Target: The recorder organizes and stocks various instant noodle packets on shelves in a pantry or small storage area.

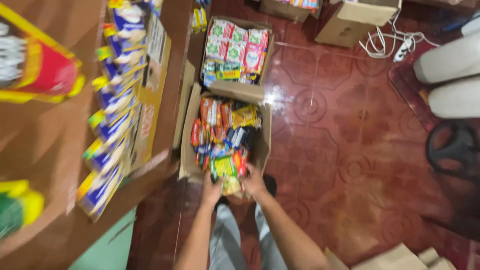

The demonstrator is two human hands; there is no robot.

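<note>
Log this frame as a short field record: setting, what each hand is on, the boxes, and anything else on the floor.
setting: shop floor of red patterned tiles, wooden shelf on the left
left hand: on a green and yellow packet at the near edge of the box
right hand: on the same packet, other side
near box: open cardboard, full of mixed snack packets
far box: open cardboard, green-white and pink packets
shelf stock: row of blue and yellow packets
floor extras: white power strip with cable
</note>
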